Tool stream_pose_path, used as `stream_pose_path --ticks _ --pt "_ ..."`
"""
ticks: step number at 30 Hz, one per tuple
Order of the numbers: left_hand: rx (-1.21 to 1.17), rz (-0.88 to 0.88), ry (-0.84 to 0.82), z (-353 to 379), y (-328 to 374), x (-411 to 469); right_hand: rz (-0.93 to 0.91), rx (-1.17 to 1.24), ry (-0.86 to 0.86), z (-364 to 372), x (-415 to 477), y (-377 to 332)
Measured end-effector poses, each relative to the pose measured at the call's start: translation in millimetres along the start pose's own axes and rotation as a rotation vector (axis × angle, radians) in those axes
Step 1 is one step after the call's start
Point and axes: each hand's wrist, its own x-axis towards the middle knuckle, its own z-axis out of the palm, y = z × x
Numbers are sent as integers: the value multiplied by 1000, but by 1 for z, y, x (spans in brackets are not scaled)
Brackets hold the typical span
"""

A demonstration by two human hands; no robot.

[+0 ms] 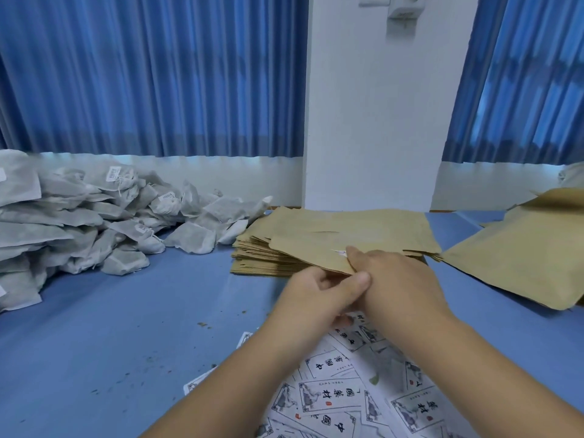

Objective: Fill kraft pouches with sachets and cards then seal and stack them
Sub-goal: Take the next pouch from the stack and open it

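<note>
your left hand (319, 289) and right hand (392, 279) both pinch the near edge of the top kraft pouch (347, 235) on the pouch stack (252, 263). sachets (94, 222) sit heaped left on the blue surface (110, 327); cards (347, 390) lie scattered beneath your wrists.

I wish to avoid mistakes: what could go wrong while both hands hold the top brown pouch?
The left hand and right hand may pick up two pouches: the top brown kraft paper pouch lies on a fanned stack. The forearms may scatter the loose white printed cards under them on the blue table.
</note>
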Motion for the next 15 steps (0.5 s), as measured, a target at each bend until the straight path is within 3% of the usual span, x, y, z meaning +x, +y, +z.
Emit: stream_pose_path --ticks 9,15 --pt "-131 -121 272 -9 2 2 -188 203 84 -2 -3 0" --pt "-246 -104 353 -30 -11 11 -145 596 -35 0 -2 0"
